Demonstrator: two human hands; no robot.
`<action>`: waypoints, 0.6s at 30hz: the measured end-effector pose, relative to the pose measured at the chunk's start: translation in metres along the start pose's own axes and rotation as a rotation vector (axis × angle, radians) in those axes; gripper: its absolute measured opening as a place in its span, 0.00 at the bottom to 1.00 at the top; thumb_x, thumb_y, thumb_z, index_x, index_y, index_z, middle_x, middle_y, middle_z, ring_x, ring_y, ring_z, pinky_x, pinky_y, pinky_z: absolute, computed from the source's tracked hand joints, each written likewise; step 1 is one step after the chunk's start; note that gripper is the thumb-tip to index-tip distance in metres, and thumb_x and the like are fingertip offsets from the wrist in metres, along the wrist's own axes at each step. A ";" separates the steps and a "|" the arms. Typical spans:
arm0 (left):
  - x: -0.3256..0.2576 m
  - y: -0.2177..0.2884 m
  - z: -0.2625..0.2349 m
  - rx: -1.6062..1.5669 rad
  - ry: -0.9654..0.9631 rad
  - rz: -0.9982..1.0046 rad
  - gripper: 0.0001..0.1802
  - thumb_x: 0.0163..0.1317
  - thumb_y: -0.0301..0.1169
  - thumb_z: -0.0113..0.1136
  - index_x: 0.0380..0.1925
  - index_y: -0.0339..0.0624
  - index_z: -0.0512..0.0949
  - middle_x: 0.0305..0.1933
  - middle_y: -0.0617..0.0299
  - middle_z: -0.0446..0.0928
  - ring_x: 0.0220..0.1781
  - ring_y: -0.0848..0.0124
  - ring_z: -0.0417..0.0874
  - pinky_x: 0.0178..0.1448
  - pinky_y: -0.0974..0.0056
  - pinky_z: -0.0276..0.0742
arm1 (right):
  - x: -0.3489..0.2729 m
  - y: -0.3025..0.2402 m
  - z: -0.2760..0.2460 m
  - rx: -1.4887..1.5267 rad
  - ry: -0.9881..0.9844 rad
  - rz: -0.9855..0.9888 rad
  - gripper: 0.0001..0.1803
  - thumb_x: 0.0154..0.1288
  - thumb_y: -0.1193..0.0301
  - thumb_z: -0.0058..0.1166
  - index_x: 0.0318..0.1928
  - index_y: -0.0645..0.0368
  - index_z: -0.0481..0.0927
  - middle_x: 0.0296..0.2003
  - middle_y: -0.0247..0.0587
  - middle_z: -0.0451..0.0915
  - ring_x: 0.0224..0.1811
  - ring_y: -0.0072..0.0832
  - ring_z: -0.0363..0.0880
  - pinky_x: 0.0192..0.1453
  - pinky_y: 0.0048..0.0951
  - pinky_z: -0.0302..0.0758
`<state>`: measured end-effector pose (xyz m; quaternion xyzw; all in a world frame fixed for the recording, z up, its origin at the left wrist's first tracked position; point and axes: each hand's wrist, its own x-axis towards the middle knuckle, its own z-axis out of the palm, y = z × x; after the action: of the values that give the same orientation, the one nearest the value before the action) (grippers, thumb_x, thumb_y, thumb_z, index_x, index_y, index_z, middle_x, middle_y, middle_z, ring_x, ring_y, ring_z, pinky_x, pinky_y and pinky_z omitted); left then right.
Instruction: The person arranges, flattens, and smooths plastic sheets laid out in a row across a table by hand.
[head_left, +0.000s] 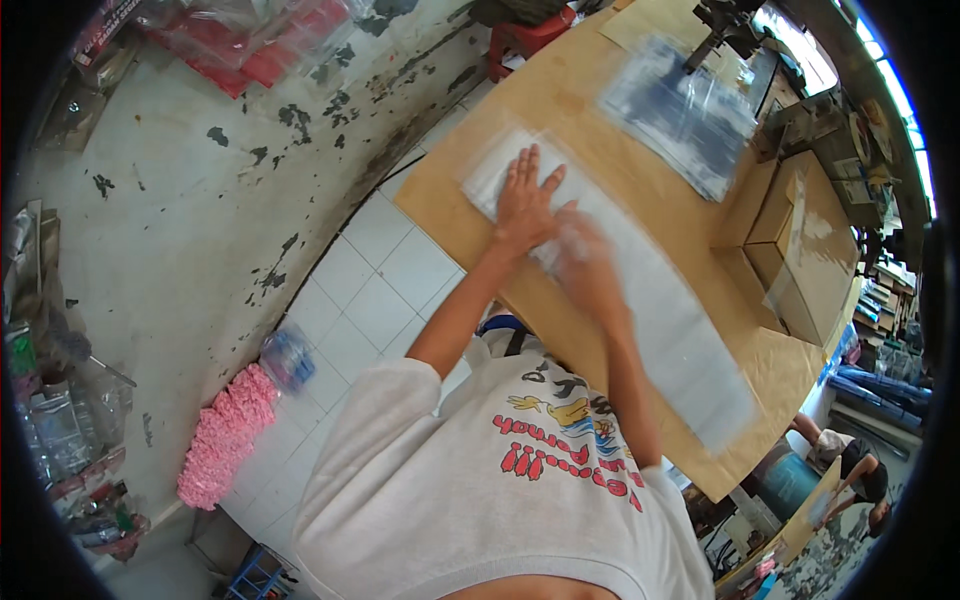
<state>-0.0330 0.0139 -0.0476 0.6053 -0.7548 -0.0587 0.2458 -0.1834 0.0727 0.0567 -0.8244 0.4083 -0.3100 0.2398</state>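
A long strip of whitish, see-through plastic sheeting (655,310) lies across the brown-covered table (450,195), from its left end toward the near right corner. My left hand (528,200) rests flat on the strip near its far left end, fingers stretched out. Just to the right, my right hand (585,245) is over the same sheeting, close beside the left hand. Motion smears its fingers, so their pose and whether they hold anything cannot be made out.
A stack of clear plastic sheets (680,110) lies at the table's far side below a dark machine part (730,25). A cardboard box (790,250) stands to the right. Pink bundles (228,435) sit on the tiled floor at left. Another person (850,465) works at far right.
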 end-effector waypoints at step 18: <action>0.021 0.009 0.003 -0.001 0.087 -0.001 0.27 0.69 0.44 0.52 0.68 0.56 0.73 0.78 0.44 0.58 0.80 0.49 0.55 0.82 0.43 0.44 | 0.211 0.004 0.265 -0.335 0.391 0.567 0.39 0.69 0.67 0.45 0.74 0.78 0.52 0.77 0.68 0.47 0.80 0.62 0.43 0.82 0.56 0.33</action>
<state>-0.0452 -0.0045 -0.0405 0.6077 -0.7430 -0.0329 0.2785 0.1017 -0.0653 -0.0631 -0.6321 0.7030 -0.3116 0.0956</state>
